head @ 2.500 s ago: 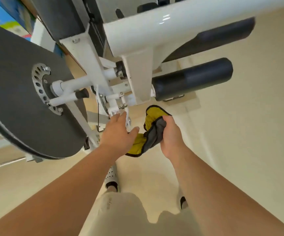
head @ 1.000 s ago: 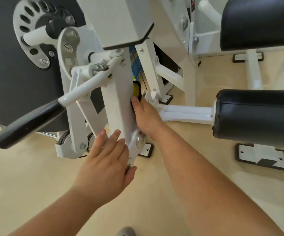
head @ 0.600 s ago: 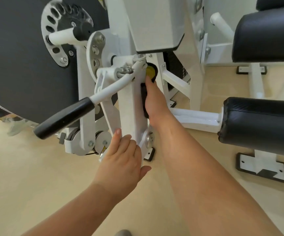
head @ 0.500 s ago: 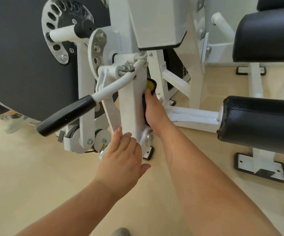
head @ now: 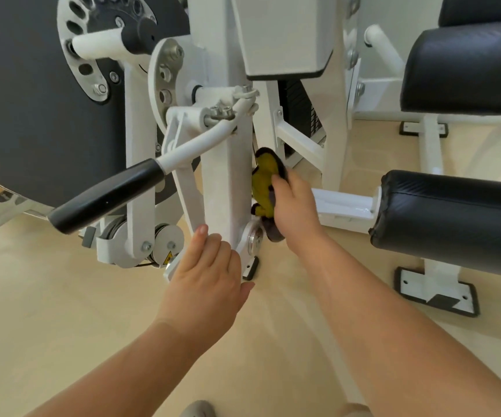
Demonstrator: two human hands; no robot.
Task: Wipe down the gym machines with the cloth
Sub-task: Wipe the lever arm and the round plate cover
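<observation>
My right hand [head: 295, 206] grasps the cloth [head: 264, 176], yellow with a dark border, fingers curled over it and pressing it against the right face of the white post [head: 228, 182] on the gym machine [head: 285, 40]. The cloth sits on the lower half of that post, bunched between my fingers and the metal, with a dark end hanging below my palm. My left hand [head: 210, 278] is released, fingers straight and together, their tips resting on the front of the post near its lower end, just beside a round silver bolt [head: 253, 237]. Left of the post a white lever with a black grip [head: 107, 197] slants down toward me. Behind it stands a large dark disc [head: 26, 100] with a perforated silver plate. To the right a black roller pad [head: 453, 215] juts out on a white arm, and a second pad [head: 465, 64] sits above it. The machine stands on the pale floor [head: 62, 326], on a white foot plate [head: 435, 291].
</observation>
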